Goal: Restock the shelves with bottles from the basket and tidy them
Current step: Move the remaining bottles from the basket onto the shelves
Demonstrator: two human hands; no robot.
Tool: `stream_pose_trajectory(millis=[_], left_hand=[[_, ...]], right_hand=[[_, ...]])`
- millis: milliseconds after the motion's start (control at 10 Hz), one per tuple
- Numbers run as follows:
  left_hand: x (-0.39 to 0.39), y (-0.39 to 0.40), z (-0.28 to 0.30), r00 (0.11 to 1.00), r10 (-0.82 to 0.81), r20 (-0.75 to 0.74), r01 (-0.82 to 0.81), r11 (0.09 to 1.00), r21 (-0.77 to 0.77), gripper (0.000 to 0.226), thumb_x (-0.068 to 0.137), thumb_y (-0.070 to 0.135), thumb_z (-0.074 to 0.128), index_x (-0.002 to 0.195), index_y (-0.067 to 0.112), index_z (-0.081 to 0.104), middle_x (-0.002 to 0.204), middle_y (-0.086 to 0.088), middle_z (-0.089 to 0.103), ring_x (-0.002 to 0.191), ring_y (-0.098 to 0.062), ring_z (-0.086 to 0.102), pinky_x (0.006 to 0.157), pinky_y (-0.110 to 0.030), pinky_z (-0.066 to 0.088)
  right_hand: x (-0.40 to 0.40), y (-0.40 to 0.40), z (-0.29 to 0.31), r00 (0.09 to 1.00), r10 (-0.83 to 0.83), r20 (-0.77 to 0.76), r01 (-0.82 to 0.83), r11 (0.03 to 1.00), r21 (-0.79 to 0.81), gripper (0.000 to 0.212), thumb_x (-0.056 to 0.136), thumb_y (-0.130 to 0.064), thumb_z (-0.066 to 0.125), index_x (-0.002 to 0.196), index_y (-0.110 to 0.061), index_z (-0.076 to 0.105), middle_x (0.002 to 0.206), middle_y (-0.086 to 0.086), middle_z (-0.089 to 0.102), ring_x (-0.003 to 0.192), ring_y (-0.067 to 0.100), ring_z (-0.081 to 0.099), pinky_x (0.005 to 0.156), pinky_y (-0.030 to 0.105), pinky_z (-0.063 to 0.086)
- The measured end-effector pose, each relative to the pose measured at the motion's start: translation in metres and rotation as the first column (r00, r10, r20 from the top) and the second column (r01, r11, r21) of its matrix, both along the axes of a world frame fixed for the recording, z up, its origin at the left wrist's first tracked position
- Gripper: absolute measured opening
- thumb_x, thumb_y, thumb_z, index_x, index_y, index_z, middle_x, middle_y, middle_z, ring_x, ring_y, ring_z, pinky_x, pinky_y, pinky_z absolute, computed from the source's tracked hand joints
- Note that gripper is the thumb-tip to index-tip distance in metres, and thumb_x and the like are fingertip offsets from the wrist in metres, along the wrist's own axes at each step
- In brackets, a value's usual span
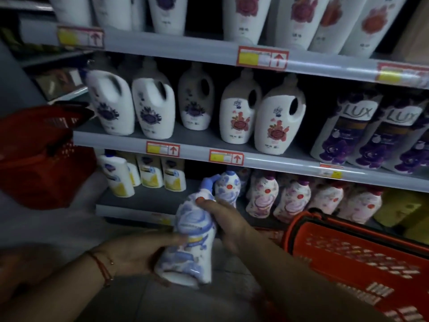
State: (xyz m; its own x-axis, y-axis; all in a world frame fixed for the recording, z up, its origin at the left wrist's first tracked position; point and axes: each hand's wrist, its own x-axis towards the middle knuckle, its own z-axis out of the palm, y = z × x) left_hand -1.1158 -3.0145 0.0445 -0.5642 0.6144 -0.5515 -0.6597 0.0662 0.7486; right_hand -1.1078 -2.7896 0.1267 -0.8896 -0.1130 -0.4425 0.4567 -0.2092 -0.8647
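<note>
I hold a white bottle with blue swirls and a blue pump top (pixel 190 238) in both hands, tilted, in front of the bottom shelf (pixel 139 201). My left hand (pixel 137 249) cups its lower left side. My right hand (pixel 222 219) grips its upper right side, thumb near the neck. A matching blue-patterned bottle (pixel 228 188) stands on the bottom shelf just behind it. A red basket (pixel 362 259) sits at the lower right under my right forearm; its contents are hidden.
Pink-patterned bottles (pixel 292 201) line the bottom shelf to the right, yellow-and-white bottles (pixel 148 175) to the left. White handled jugs (pixel 153 108) and purple pouches (pixel 362 133) fill the middle shelf. A second red basket (pixel 39 156) hangs at the left edge.
</note>
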Motion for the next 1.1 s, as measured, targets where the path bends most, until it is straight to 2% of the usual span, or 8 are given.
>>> stream_pose_trajectory(millis=[300,500,600,700,800,900,1000,1100], left_hand=[[-0.072,0.024,0.048,0.955,0.154,-0.252,-0.207,0.958,-0.196,0.046,0.086,0.034,0.08,0.128,0.024,0.064,0.111,-0.008,0.077,0.102,-0.03,0.074,0.098,-0.051,0.056],[-0.142,0.054,-0.004,0.873,0.187,-0.449,-0.292,0.94,-0.175,0.048,0.079,0.036,0.086,0.121,0.036,0.064,0.115,0.006,0.076,0.108,-0.016,0.072,0.101,-0.045,0.055],[-0.168,0.073,-0.037,0.754,0.21,-0.623,-0.431,0.873,-0.227,0.076,0.063,0.047,0.093,0.13,0.036,0.057,0.124,0.011,0.07,0.114,-0.011,0.066,0.102,-0.04,0.051],[-0.186,0.092,-0.053,0.649,0.238,-0.723,-0.566,0.786,-0.249,0.06,0.071,0.038,0.09,0.116,0.028,0.053,0.117,0.005,0.068,0.101,-0.011,0.063,0.087,-0.032,0.051],[-0.204,0.108,-0.068,0.597,0.22,-0.772,-0.632,0.721,-0.284,0.062,0.077,0.051,0.071,0.123,0.016,0.052,0.117,-0.013,0.068,0.1,-0.025,0.066,0.079,-0.027,0.043],[-0.217,0.111,-0.085,0.567,0.195,-0.8,-0.655,0.696,-0.294,0.074,0.077,0.049,0.073,0.129,0.002,0.052,0.111,-0.014,0.07,0.104,-0.031,0.067,0.073,-0.023,0.04],[-0.218,0.104,-0.098,0.55,0.207,-0.809,-0.691,0.657,-0.301,0.062,0.074,0.03,0.088,0.113,0.017,0.041,0.088,0.006,0.057,0.088,-0.011,0.066,0.053,-0.008,0.036],[-0.211,0.102,-0.108,0.542,0.2,-0.816,-0.678,0.677,-0.285,0.071,0.071,0.03,0.09,0.111,0.028,0.031,0.083,0.017,0.053,0.087,-0.016,0.069,0.049,-0.005,0.037]], right_hand=[[-0.107,-0.034,-0.031,0.996,0.039,0.085,-0.053,0.985,0.167,0.046,0.087,-0.037,0.081,0.122,-0.01,0.068,0.107,0.01,0.077,0.084,0.023,0.075,0.065,0.031,0.06],[-0.188,-0.038,-0.079,0.984,-0.089,0.154,0.031,0.939,0.343,0.146,0.025,-0.076,0.089,0.148,-0.01,0.047,0.139,0.015,0.061,0.097,0.029,0.068,0.044,0.026,0.052],[-0.196,-0.039,-0.075,0.986,-0.152,0.067,0.12,0.929,0.35,0.135,0.044,-0.067,0.091,0.154,-0.011,0.035,0.149,0.021,0.05,0.121,0.036,0.061,0.063,0.03,0.059],[-0.22,-0.031,-0.089,0.991,-0.131,-0.003,0.124,0.927,0.355,0.101,0.064,-0.058,0.091,0.143,-0.007,0.054,0.142,0.027,0.056,0.123,0.032,0.062,0.074,0.019,0.057],[-0.238,-0.03,-0.097,0.998,-0.054,-0.033,0.064,0.836,0.545,0.09,0.051,-0.06,0.093,0.115,-0.001,0.073,0.11,0.016,0.075,0.101,0.028,0.073,0.085,0.036,0.061],[-0.248,-0.027,-0.099,1.0,-0.012,-0.003,0.012,0.834,0.552,0.031,0.074,-0.028,0.09,0.081,-0.004,0.071,0.078,0.009,0.07,0.078,0.021,0.068,0.079,0.034,0.059],[-0.248,-0.027,-0.105,0.999,0.046,-0.007,-0.035,0.835,0.549,0.021,0.076,-0.008,0.082,0.063,-0.004,0.066,0.06,0.011,0.064,0.057,0.021,0.06,0.057,0.028,0.052],[-0.242,-0.03,-0.117,0.997,0.021,-0.074,0.019,0.866,0.499,0.016,0.071,0.004,0.08,0.083,0.008,0.071,0.073,0.02,0.068,0.064,0.026,0.065,0.061,0.035,0.055]])
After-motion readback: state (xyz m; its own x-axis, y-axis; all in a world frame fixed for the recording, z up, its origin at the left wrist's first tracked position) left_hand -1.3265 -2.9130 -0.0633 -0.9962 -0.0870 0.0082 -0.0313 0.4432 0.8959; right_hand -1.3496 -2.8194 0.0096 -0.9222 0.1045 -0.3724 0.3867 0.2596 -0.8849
